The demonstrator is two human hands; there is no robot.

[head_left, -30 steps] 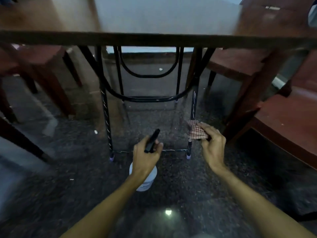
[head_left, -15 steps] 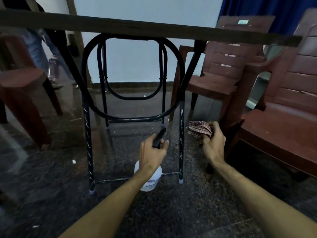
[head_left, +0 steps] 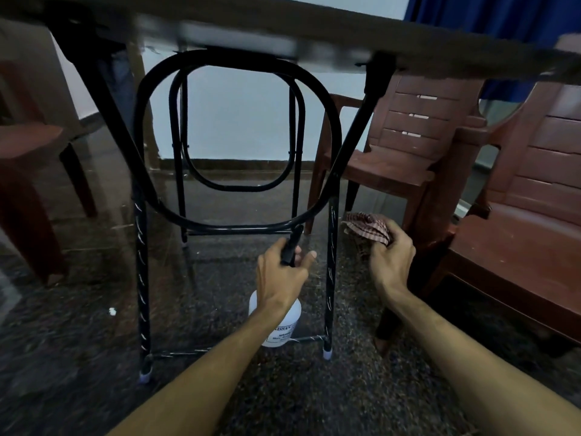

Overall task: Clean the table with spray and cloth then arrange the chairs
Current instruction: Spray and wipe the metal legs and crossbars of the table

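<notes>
Hands [head_left: 279,278] round spray bottle [head_left: 280,325] and checked cloth [head_left: 366,229]

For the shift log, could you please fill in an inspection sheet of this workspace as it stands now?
Surface: brown wooden tabletop, only its blurred front edge shows; top face hidden.
Job's things: white plastic spray bottle with black trigger, held by the left hand; red-and-white checked cloth, bunched in the right hand; far brown plastic armchair and near brown plastic armchair, both right of the table.
Clutter: small white scrap on the dark speckled stone floor.
Grippers: left fingers curl round the trigger head; right fingers curl round the cloth.
Cables: nothing seen.
Surroundings: white wall, blue curtain, black tubular table legs.
</notes>
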